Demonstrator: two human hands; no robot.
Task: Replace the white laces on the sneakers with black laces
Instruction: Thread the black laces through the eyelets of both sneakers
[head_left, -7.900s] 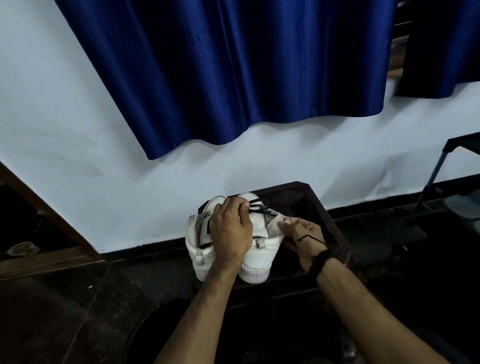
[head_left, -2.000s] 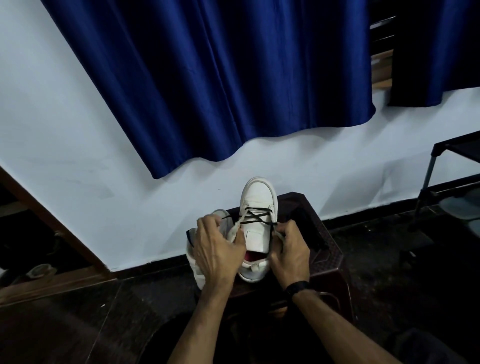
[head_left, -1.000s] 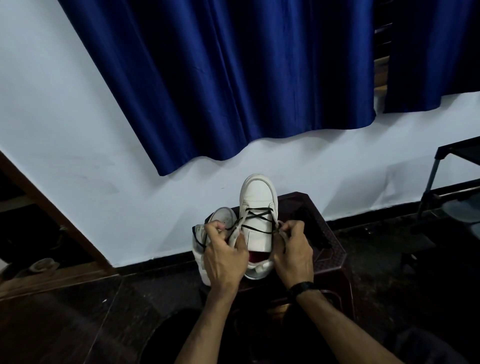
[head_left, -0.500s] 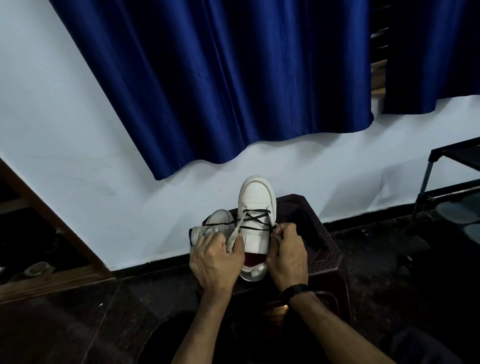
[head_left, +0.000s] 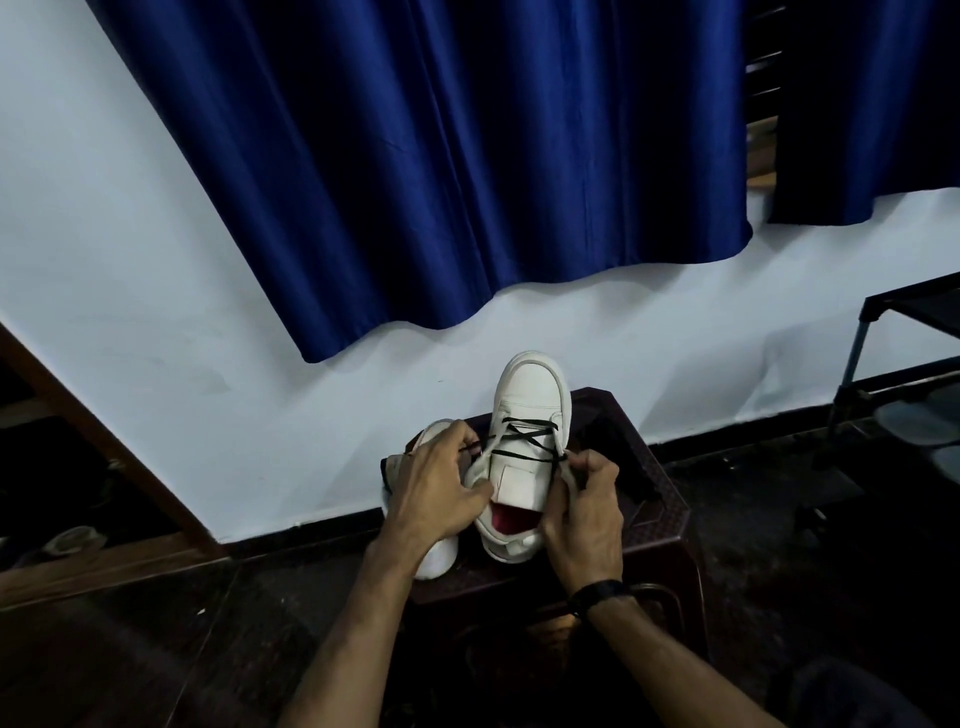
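Fingers of the left hand (head_left: 435, 488) curl around the near-left side of a white leather low-top sneaker (head_left: 525, 441), thumb pressed against its eyelet flap, and they seem to pinch the left end of a thin black lace (head_left: 524, 441), though the exact pinch is hard to make out. On the other side, the right hand (head_left: 584, 514) has its fingertips bunched together at the right eyelet row, pinching the lace's other end beside the shoe's collar. This sneaker stands on a dark brown plastic stool (head_left: 660, 499), its long axis running away from the person, toe toward the white wall (head_left: 156, 312) and heel with the red lining nearest the wrists. Black lace crosses the lower eyelets in a few diagonal passes. A second white sneaker (head_left: 434, 558) lies just left of it, mostly hidden under the left hand. Above hangs a deep blue curtain (head_left: 441, 156). A black band (head_left: 600, 592) circles the right wrist.
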